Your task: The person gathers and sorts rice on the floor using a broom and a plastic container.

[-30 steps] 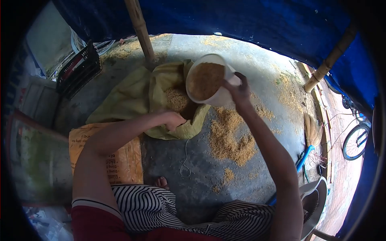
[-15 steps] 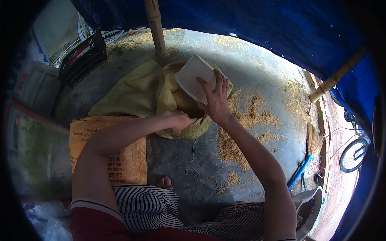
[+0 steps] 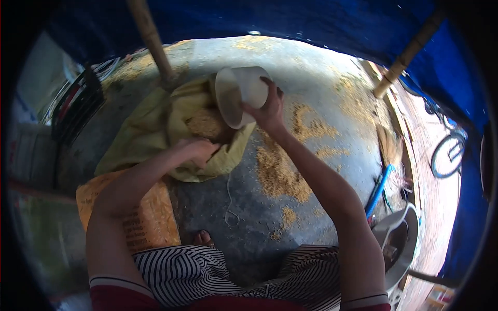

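A yellow-green woven sack [image 3: 142,124] stands on the concrete floor with its mouth open, and golden grain or husk [image 3: 206,124] shows inside. My left hand [image 3: 199,151] grips the sack's near rim, its fingers closed over the fabric. Over the far right side of the mouth, my right hand [image 3: 270,110] holds a whitish plastic tub [image 3: 244,93] tilted on its side, thumb and fingers around its wall. The tub's opening faces left toward the sack. A thin white string [image 3: 229,205] hangs down from the sack onto the floor.
Loose grain [image 3: 280,171] lies spread on the floor to the right. An orange printed sack [image 3: 155,223] is at the near left, a black crate [image 3: 78,109] farther left. A bamboo pole [image 3: 150,39] rises behind. At right are a broom [image 3: 388,145] and a grey-white bucket [image 3: 412,233].
My right hand has lifted the tub from over the sack's mouth and turned it sideways, exposing the grain inside. The left hand stays on the rim. The whole view has shifted.
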Tool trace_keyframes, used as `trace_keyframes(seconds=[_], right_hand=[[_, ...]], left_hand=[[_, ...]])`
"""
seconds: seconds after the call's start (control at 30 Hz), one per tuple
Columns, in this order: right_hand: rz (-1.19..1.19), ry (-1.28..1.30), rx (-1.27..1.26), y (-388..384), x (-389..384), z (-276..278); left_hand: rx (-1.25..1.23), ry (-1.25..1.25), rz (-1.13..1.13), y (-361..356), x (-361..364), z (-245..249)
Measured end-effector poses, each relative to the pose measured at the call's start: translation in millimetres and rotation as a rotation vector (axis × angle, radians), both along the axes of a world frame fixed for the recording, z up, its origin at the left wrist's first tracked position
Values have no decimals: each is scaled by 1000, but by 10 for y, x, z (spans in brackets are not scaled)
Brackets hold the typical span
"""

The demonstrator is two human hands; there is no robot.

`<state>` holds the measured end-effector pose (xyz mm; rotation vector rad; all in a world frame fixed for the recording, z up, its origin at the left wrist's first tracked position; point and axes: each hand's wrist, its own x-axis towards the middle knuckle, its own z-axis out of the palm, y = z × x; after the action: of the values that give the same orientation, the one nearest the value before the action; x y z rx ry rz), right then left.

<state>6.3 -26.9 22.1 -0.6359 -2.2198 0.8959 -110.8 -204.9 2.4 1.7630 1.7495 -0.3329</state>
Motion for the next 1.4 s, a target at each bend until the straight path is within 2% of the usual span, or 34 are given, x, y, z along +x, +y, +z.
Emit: trace_keyframes(seconds=[0.03, 0.07, 0.1, 0.13, 0.17, 0.2, 0.27, 0.3, 0.33, 0.37, 0.4, 0.43, 0.5, 0.53, 0.6, 0.63, 0.7, 0.83, 0.97, 1.07, 1.13, 1.17, 1.23, 1.3, 1.37, 1.4], right_hand=[[-147, -7, -95, 171, 46, 9], [-172, -8, -96, 351, 105, -4], [-214, 122, -371, 563, 183, -65], [-251, 261, -641, 752, 298, -94], [-340, 216, -590, 911, 448, -84], [-426, 169, -538, 1057, 610, -73], [-566, 47, -335, 1232, 938, -46], [-629, -60, -213, 1319, 1097, -68], [-689, -169, -92, 1415, 1254, -123], [-701, -165, -91, 1500, 1411, -187], [-671, -236, 77, 1577, 1565, -261], [-637, -306, 243, 1632, 1689, -323], [-635, -365, 314, 1701, 1868, -414], [-621, -425, 382, 1719, 1937, -449], [-603, -469, 369, 1766, 2020, -479], [-587, -513, 412, 1798, 2050, -506], [-568, -571, 473, 1866, 2082, -577], [-530, -633, 493, 1958, 2023, -778], [-376, -602, 605, 1789, 1760, -1012], [-321, -604, 674, 1355, 1591, -1049], [-222, -578, 568, 997, 1551, -819], [-167, -572, 522, 856, 1554, -696], [-97, -555, 429, 713, 1567, -530], [-65, -528, 381, 755, 1519, -508], [-167, -494, 452, 1021, 1440, -567], [-250, -520, 491, 1158, 1412, -520]], left_hand=[[-10, 79, 3, 53, -14, 23], [-21, 161, 9, 113, -6, 38], [-21, 161, -15, 163, 75, 181], [127, 152, 30, 209, 194, 404], [277, 140, 78, 281, 309, 525], [282, 139, 58, 378, 391, 534], [376, -185, 127, 561, 556, 558], [292, -244, 186, 655, 709, 550], [294, -242, 173, 716, 780, 428], [317, -335, 49, 804, 846, 199], [338, -428, -77, 906, 899, -30], [337, -428, -88, 1011, 927, -227], [232, -245, -157, 1221, 921, -625], [232, -245, -163, 1316, 847, -853], [240, -175, -18, 1452, 582, -1184], [239, -171, -23, 1482, 496, -1131], [66, -107, 306, 1497, 308, -1044], [40, 11, 407, 1444, -51, -1207], [75, -38, 463, 1586, 56, -1179], [209, -66, 448, 1726, 261, -1068], [193, -150, 505, 1792, 414, -891], [192, -153, 502, 1815, 462, -922], [87, -345, 519, 1795, 545, -1057], [73, -258, 479, 1766, 646, -1219], [54, -169, 446, 1673, 628, -1430], [132, -112, 461, 1630, 585, -1550]])
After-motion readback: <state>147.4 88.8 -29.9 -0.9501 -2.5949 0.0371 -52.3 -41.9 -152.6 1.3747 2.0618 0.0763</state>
